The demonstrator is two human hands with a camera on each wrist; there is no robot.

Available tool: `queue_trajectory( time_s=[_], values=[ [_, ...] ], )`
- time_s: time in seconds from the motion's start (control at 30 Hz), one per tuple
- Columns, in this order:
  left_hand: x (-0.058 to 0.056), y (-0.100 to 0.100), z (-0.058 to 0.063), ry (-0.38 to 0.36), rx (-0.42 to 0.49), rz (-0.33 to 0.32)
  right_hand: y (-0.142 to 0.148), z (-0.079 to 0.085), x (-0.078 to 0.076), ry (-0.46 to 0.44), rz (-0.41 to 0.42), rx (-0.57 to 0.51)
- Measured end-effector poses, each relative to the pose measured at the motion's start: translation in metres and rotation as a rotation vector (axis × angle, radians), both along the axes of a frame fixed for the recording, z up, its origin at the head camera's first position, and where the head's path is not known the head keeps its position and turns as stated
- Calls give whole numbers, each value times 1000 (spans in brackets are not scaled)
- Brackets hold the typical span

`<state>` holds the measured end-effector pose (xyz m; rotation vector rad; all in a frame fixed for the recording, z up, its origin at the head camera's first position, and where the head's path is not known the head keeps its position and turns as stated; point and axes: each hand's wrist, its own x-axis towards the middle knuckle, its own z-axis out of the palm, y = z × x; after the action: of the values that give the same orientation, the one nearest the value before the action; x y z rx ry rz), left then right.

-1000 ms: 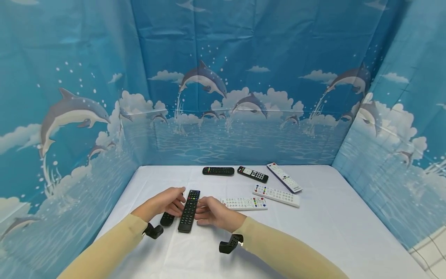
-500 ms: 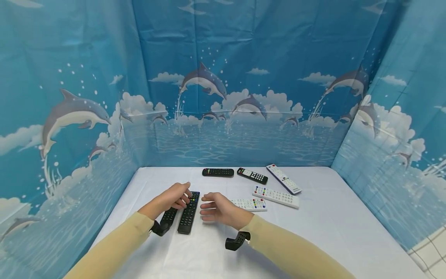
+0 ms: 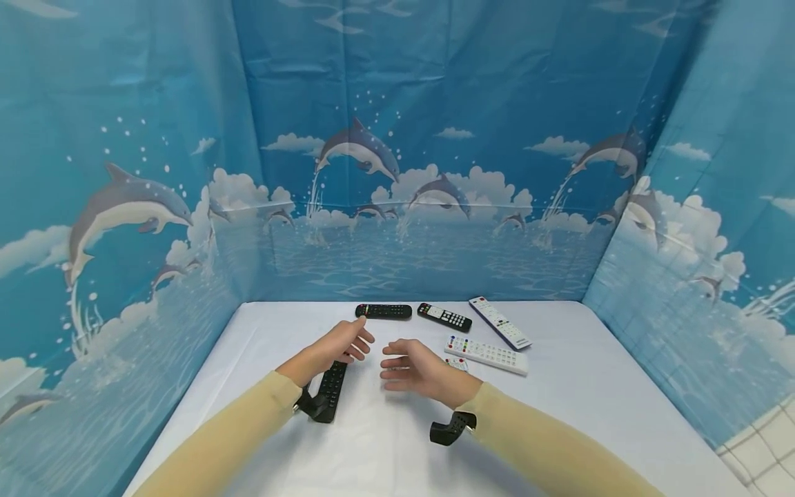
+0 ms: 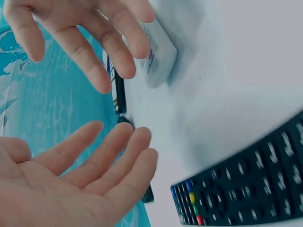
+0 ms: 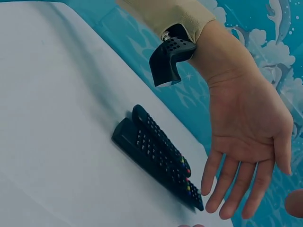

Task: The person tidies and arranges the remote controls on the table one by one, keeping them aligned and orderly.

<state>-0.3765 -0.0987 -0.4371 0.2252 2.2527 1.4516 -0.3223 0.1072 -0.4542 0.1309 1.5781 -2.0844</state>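
My left hand [image 3: 341, 348] hovers over the far end of a long black remote control [image 3: 333, 386], fingers loosely extended and holding nothing. To its right, my right hand [image 3: 422, 371] is held in the air with its fingers apart, also holding nothing; the two palms roughly face each other. In the right wrist view, a second black remote control [image 5: 163, 137] lies right alongside the long one [image 5: 151, 158]; in the head view my left wrist and sleeve hide it. A white remote control [image 3: 458, 363] is mostly covered by my right hand.
On the white-covered table [image 3: 397, 442] lie another white remote [image 3: 487, 355], a white remote with dark sides [image 3: 499, 322], a black remote with white keys [image 3: 444, 317] and a black remote [image 3: 384, 312] near the back edge. Dolphin-print curtains [image 3: 397, 262] enclose the table.
Both hands have come away from the long black remote and moved to the right, the right hand farther over the white remote. The black pair stays lying on the table.
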Motion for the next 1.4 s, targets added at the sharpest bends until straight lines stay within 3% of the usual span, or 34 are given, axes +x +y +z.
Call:
queue_trajectory(
  time_s=[0.27,0.53,0.77,1.17,1.4],
  values=[
    [-12,29,-9,14,71,-70,25,0,4,-2,-8,18],
    [-21,59,-24,44,62,-129,45,-14,8,-37,-5,36],
    [-29,79,-29,62,49,-206,63,-24,16,-64,-32,52],
    [-30,80,-37,-20,30,-278,78,-30,28,-79,-77,11],
    [-33,78,-37,-102,6,-257,75,-33,27,-70,-117,-15]
  ],
)
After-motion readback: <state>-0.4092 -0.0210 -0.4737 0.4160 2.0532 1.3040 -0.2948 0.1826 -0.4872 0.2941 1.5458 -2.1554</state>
